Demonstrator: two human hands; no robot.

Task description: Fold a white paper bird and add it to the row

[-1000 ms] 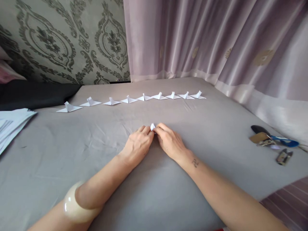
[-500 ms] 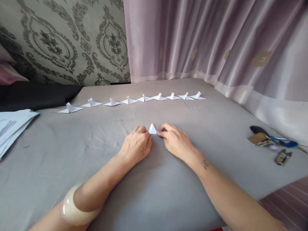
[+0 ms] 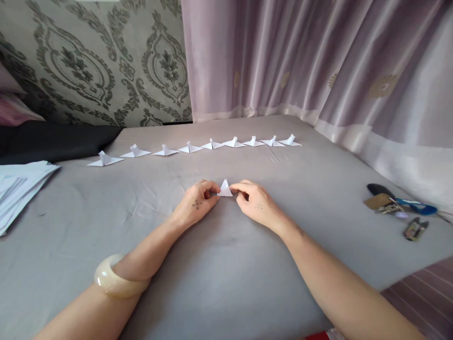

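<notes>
Between my two hands a small white folded paper piece (image 3: 225, 189), triangular with a split tip, rests on the grey sheet. My left hand (image 3: 198, 200) pinches its left edge between thumb and fingers. On the opposite edge, the fingers of my right hand (image 3: 255, 200) are closed against the paper, the index finger and thumb nearest it. Farther back stands a row of several white folded paper pieces with flat wings and a raised middle, among them one at the left end (image 3: 105, 159) and one at the right end (image 3: 290, 140).
A stack of papers (image 3: 24, 189) lies at the left beside a black cloth (image 3: 56, 139). To the right are keys with a brown tag (image 3: 377, 201), a blue item (image 3: 417, 206) and a small metal clipper-like object (image 3: 415, 229). Purple curtains (image 3: 255, 56) hang behind.
My left hand has turned so its thumb and fingers now show at the paper's edge. The paper has shifted slightly and tilted up a little; my right fingers have moved up along its side.
</notes>
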